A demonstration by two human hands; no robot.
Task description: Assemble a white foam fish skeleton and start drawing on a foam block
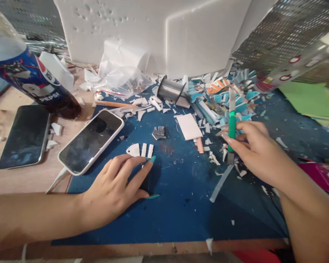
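Observation:
My right hand [253, 149] grips a green-handled craft knife [231, 122] upright, blade pointing away, over the blue cutting mat [181, 204]. My left hand [117, 188] rests flat on the mat, fingers spread, fingertips touching small white cut foam pieces [140, 149]. A small dark piece lies under its thumb and forefinger. A white rectangular foam piece [189, 126] lies between the hands, farther back.
A white-cased phone [91, 141] and a dark phone [26, 136] lie at the left. A Pepsi bottle [30, 78] leans behind them. Foam scraps and blue-white cuttings [222, 96] pile at the back, with a grey spool [170, 89], plastic bag, white foam block [153, 33], green paper [312, 98].

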